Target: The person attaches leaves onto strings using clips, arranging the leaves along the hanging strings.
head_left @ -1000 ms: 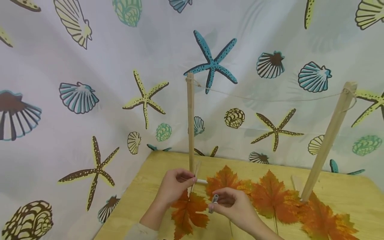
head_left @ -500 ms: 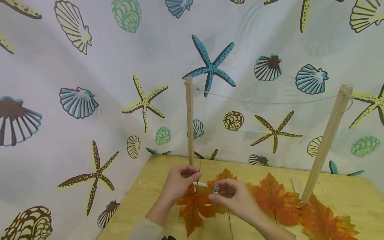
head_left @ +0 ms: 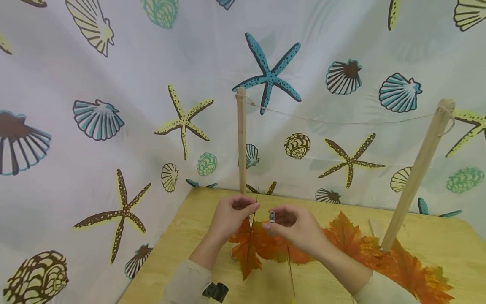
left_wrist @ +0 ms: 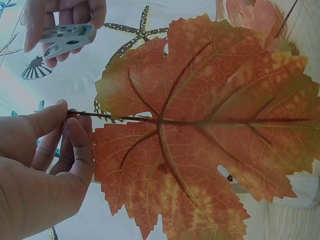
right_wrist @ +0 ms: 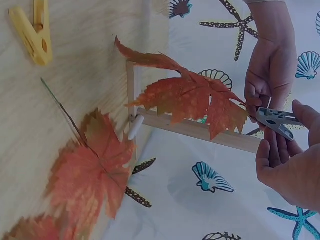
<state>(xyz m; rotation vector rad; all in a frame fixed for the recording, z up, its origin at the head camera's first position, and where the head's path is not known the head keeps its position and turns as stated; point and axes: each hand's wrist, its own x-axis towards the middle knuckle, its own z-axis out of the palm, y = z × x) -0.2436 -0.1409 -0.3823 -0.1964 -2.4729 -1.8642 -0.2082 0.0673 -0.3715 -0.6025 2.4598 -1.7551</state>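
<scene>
My left hand (head_left: pixel 232 217) pinches the thin dark stem of an orange-red artificial maple leaf (left_wrist: pixel 210 120) between thumb and fingertips. The leaf hangs down from that hand over the table in the head view. Just right of it, my right hand (head_left: pixel 298 226) holds a grey clothespin (right_wrist: pixel 275 120) by its handle end, jaws pointing away from the palm. In the left wrist view the clothespin sits a short way beyond the pinched stem. Both hands are level with each other, in front of the left wooden post (head_left: pixel 241 143).
A thin string (head_left: pixel 341 123) sags between the left post and a leaning right post (head_left: pixel 419 173). More maple leaves (head_left: pixel 343 236) lie on the wooden table (head_left: pixel 174 253). A yellow clothespin (right_wrist: pixel 35 37) lies near the front. A seashell-print cloth (head_left: pixel 125 84) hangs behind.
My left hand has moved up and to the right with the leaf, drawing nearer my right hand. The right hand has risen slightly, still holding the clothespin.
</scene>
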